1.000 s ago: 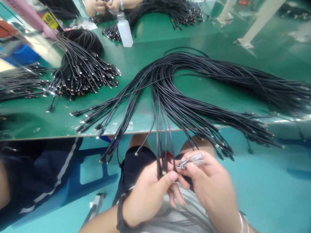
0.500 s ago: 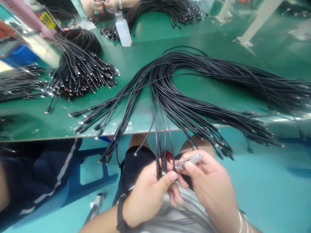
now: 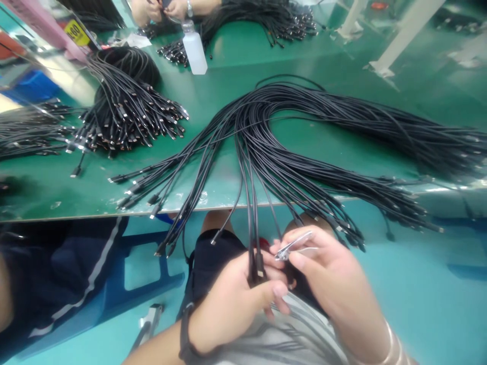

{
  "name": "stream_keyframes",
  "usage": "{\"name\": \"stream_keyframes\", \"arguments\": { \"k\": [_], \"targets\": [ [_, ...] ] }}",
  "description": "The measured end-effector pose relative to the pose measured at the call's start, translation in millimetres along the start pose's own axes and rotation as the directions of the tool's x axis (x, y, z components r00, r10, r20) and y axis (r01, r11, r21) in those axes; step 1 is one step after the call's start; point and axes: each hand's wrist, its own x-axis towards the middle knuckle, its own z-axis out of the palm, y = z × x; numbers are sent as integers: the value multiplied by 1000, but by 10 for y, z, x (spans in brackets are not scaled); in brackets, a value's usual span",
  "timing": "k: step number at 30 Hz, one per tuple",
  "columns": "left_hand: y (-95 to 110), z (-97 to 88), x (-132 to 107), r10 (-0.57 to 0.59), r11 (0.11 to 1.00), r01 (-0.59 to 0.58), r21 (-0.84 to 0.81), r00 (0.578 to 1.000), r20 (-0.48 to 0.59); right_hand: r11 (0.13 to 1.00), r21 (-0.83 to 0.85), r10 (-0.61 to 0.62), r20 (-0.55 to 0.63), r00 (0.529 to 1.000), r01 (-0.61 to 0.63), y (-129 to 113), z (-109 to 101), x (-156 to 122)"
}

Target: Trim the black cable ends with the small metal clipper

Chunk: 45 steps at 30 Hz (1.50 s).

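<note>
Black cable bundle (image 3: 289, 96) curving across green desk (image 3: 228, 66), and here, near side of bundle, left hand (image 3: 232, 299): grip closed round few cable ends (image 3: 260, 268)! Right hand (image 3: 335, 284), also near side of bundle, just beside left hand: grip clamped on silver clipper (image 3: 291, 246). White bottle (image 3: 196, 53) beyond bundle, second cable pile (image 3: 125, 114) left of bundle, co-worker's hands (image 3: 175, 9) farthest beyond.

On the flat green tabletop (image 3: 220, 88): curved bundle of thin black cables (image 3: 297, 99), centre to right; dense heap of black cables (image 3: 125, 111), left; squarish white plastic bottle (image 3: 195, 53), behind, between the two.
</note>
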Motion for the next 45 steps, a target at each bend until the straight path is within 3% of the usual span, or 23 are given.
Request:
{"name": "stream_keyframes", "arguments": {
  "k": [2,4,5,6,7,8,9,11,12,14,16,19,26,33,37,41,45],
  "targets": [
    [-14,-24,-7,25,998,-25,-56,1000,4,910,-394,-211,-165,963,131,-66,-120,54],
    [-32,-40,-5,52,992,-51,-119,999,2,662,-740,-475,-294,830,117,-139,-245,98],
    [-39,-43,-1,60,988,-60,-142,998,-2,552,-833,-579,-339,742,50,-176,-295,109],
    [-45,-44,5,64,986,-65,-156,998,-9,498,-867,-638,-381,669,-18,-211,-330,111],
    [-50,-43,12,66,985,-68,-159,998,-19,513,-857,-650,-428,628,-53,-240,-347,104],
    [-53,-41,21,65,986,-69,-152,997,-34,588,-808,-608,-477,635,-43,-259,-342,91],
    [-55,-38,29,63,989,-68,-135,997,-45,701,-713,-514,-507,692,-2,-264,-317,76],
    [-56,-34,47,64,993,-69,-92,996,-57,921,-381,-261,-446,856,82,-226,-217,49],
    [-54,-32,55,67,995,-71,-74,996,-61,979,-184,-147,-366,919,84,-187,-149,42],
    [-43,-27,67,78,995,-82,-63,995,-60,992,125,-6,-237,972,36,-91,-8,46],
    [-24,-22,73,95,992,-99,-78,994,-63,958,288,54,-184,981,1,-7,110,61],
    [3,-21,72,119,990,-124,-68,990,-73,932,361,67,-144,987,-10,48,205,80],
    [1,-41,48,133,991,-134,0,984,-117,945,326,11,-108,994,25,43,224,70],
    [-4,-18,47,123,992,-126,-17,984,-126,986,150,-41,-181,983,68,-20,247,42],
    [-12,-25,49,109,993,-113,-28,986,-124,988,142,-38,-206,978,68,-23,254,25],
    [-55,-57,35,139,986,-145,-84,988,-75,978,176,-75,-201,977,111,9,227,5],
    [-65,-72,28,180,952,-165,-259,983,33,965,155,-195,-118,974,212,54,191,-17]
  ]
}}
